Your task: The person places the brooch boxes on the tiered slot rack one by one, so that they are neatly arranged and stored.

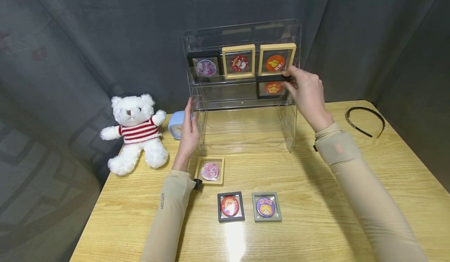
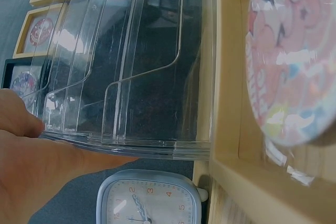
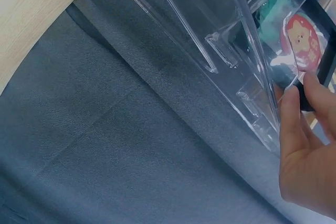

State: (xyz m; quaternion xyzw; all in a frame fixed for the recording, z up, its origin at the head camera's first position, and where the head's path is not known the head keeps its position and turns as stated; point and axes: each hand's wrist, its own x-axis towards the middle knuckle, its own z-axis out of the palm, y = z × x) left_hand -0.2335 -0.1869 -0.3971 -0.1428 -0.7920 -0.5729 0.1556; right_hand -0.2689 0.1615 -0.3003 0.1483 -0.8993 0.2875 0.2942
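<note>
A clear plastic display rack (image 1: pixel 242 113) with several tiers stands on the wooden table. My left hand (image 1: pixel 188 131) holds its left side, fingers straight along the outside and thumb at the front edge. Higher up on the right, my right hand (image 1: pixel 309 96) pinches the corner of a black square frame with an orange-red badge (image 1: pixel 273 88), which overlaps the second tier. The tier above carries a black frame with a purple badge (image 1: pixel 206 67) and two pale wooden frames, one with a red badge (image 1: pixel 239 63), one with an orange thumbs-up badge (image 1: pixel 275 63).
On the table lie a wooden frame with a pink badge (image 1: pixel 209 171), a black frame with a red badge (image 1: pixel 230 206) and a grey frame with a bear badge (image 1: pixel 266 207). A blue clock (image 2: pixel 149 200) and a white teddy bear (image 1: pixel 136 133) are left, a headband (image 1: pixel 365 121) right.
</note>
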